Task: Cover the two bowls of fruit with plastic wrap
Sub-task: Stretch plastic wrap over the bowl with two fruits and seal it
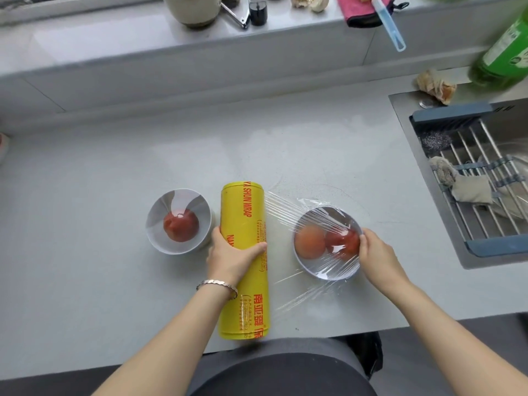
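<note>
A grey kitchen table (114, 281) fills the view, seen from above by a person at its near edge. A yellow roll of plastic wrap (243, 218) lies on it, its long axis running near to far, its near end at the table's edge. The left hand (233, 252) has its grip clamped around the roll's middle.

From the roll a sheet of film (281, 218) stretches rightward, not yet cut, over the right bowl (320, 274), which holds two fruits. The right hand (377, 252) is at that bowl's right rim, fingertips on the film. Whether its grip pinches or only presses cannot be told.

The covered bowl thus sits between the two hands, and the film likely needs severing beside the roll.

Just left of the roll, the left bowl (160, 212) holds one red fruit, with no film plainly visible on it. A sink (497, 260) lies far right.
</note>
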`<state>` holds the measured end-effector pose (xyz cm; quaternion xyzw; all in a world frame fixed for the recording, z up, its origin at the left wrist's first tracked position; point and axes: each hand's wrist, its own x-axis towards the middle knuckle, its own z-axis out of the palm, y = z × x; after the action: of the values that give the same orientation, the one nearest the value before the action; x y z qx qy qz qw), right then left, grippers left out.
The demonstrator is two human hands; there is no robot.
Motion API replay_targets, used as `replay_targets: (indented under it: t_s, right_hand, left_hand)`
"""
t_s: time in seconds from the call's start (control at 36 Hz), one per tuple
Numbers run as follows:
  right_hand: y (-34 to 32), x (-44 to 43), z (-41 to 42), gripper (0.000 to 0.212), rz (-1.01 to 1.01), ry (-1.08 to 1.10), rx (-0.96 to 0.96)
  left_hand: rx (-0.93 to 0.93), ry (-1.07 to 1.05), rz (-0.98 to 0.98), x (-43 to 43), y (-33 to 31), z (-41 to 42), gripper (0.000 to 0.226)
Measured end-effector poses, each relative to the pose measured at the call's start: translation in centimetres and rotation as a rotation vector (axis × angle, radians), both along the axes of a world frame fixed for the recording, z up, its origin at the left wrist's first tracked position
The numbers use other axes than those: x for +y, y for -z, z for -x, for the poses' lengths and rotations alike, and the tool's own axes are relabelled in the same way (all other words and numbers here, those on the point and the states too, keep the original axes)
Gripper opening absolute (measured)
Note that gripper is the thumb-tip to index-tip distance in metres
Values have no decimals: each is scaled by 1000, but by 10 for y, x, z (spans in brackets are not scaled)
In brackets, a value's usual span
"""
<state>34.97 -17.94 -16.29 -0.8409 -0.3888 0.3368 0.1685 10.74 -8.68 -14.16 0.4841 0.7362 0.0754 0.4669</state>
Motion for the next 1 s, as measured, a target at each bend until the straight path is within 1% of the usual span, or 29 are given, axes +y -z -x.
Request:
replay_targets:
  t_s: [0.11, 0.28, 0.42, 0.56, 0.67, 0.75, 0.86, 0.89, 0.92, 0.97, 1.0]
  right_hand:
    - [-2, 2, 5, 22, 3, 11, 20]
    - [-3, 6, 17, 24, 18, -9, 41]
    - [-4, 12, 29, 21, 16, -19, 61]
    - [-6, 8, 35, 16, 17, -35, 73]
    - [-7, 8, 37, 18, 38, -43, 78]
    - [-6, 8, 32, 18, 46, -52, 49]
    - [-8, 10, 26, 23, 136, -48, 3]
    - [-9, 13, 24, 24, 173, -66, -26]
    - [-11, 16, 22, 24, 206, -82, -59]
    - [-19, 26, 22, 29, 236, -89, -126]
    - [-25, 33, 23, 37, 227, -78, -155]
  left_hand:
    - [22, 11, -17, 2, 1, 5, 118]
    - [114, 30, -76, 5, 6, 16, 110]
    - [170, 3, -95, 8, 6, 24, 111]
    - [277, 0, -117, 8, 2, 33, 114]
    - [359, 38, -144, 7, -2, 35, 117]
    - [397, 57, -136, 6, -4, 32, 117]
    - [503, 142, -131, 5, -7, 23, 114]
    - [534, 176, -161, 4, -8, 20, 113]
    - [570, 227, -236, 4, -7, 18, 109]
    - [635, 376, -509, 5, 2, 18, 96]
    - [638, 460, -649, 7, 9, 19, 85]
